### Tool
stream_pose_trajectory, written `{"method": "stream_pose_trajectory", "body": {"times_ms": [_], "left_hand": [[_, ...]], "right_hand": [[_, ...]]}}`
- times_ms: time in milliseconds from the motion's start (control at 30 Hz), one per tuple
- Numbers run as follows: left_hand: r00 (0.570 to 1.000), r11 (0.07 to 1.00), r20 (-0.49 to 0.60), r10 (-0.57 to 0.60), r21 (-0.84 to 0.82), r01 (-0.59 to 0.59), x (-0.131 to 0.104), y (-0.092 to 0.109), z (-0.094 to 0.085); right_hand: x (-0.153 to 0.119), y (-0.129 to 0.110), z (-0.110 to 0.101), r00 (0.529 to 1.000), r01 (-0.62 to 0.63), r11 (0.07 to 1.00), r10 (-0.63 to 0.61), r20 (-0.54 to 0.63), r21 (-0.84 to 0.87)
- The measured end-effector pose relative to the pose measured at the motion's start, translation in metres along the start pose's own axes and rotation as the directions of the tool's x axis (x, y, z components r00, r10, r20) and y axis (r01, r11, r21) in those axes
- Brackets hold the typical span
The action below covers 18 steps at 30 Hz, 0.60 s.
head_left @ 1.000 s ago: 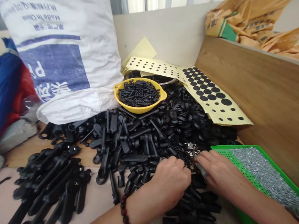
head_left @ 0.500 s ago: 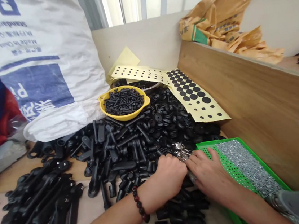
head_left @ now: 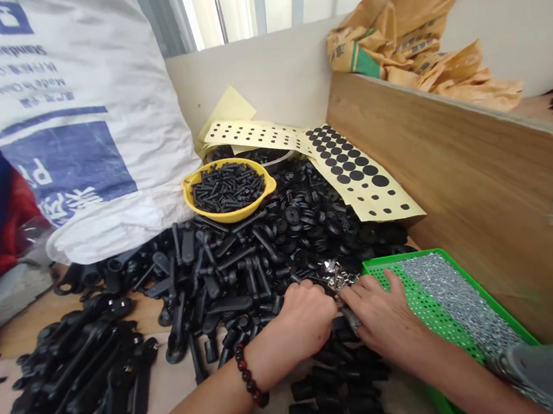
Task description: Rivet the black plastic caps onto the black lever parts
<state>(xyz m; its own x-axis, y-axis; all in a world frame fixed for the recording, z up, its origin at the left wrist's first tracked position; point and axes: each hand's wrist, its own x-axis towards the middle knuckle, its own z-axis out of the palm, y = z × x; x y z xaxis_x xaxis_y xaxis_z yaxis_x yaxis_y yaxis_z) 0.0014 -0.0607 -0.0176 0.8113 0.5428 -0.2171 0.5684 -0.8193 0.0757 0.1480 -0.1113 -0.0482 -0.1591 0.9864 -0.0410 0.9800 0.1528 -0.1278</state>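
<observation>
My left hand (head_left: 306,317), with a dark bead bracelet (head_left: 250,378) at the wrist, is closed in a fist; what its fingers hold is hidden. Close beside it, my right hand (head_left: 381,315) has its fingers bent down and pressed together, with one finger sticking up. Its fingertips are at a small pile of shiny metal pieces (head_left: 338,273); anything pinched there cannot be made out. Below the hands lie rows of short black cylindrical parts (head_left: 330,398). Black plastic handles (head_left: 228,305) are heaped just beyond my left hand.
A green perforated tray (head_left: 423,310) with small silvery parts stands right, before a wooden partition (head_left: 454,178). A yellow basket (head_left: 230,217) holds black screw-like pieces. Black round parts (head_left: 297,214), dotted yellow sheets (head_left: 353,171) and a white sack (head_left: 142,96) lie behind. Long black handles (head_left: 90,377) lie left.
My left hand has drawn slightly left, leaving a small gap between the hands. My right hand has stayed nearly in place at the shiny pieces. The view has shifted slightly.
</observation>
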Motion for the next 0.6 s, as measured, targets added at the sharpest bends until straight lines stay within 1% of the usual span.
{"method": "stream_pose_trajectory", "body": {"times_ms": [167, 300, 467, 600], "left_hand": [[1.0, 1.0, 0.005, 0.017, -0.023, -0.016, 0.003, -0.003, 0.003], [1.0, 0.999, -0.001, 0.013, -0.049, -0.013, 0.005, -0.012, 0.0], [0.999, 0.996, -0.006, 0.038, -0.081, -0.039, -0.003, -0.024, -0.008], [0.999, 0.996, -0.016, 0.045, -0.08, -0.046, -0.008, -0.024, -0.007]], "right_hand": [[-0.002, 0.0, -0.003, 1.0, 0.02, 1.0, -0.02, 0.02, 0.021], [-0.001, -0.003, 0.0, 0.999, 0.031, 0.999, -0.032, 0.021, 0.038], [0.005, -0.008, 0.003, 0.999, 0.036, 0.998, -0.036, 0.009, 0.044], [0.007, -0.013, 0.005, 0.999, 0.038, 0.998, -0.037, -0.019, 0.052]]}}
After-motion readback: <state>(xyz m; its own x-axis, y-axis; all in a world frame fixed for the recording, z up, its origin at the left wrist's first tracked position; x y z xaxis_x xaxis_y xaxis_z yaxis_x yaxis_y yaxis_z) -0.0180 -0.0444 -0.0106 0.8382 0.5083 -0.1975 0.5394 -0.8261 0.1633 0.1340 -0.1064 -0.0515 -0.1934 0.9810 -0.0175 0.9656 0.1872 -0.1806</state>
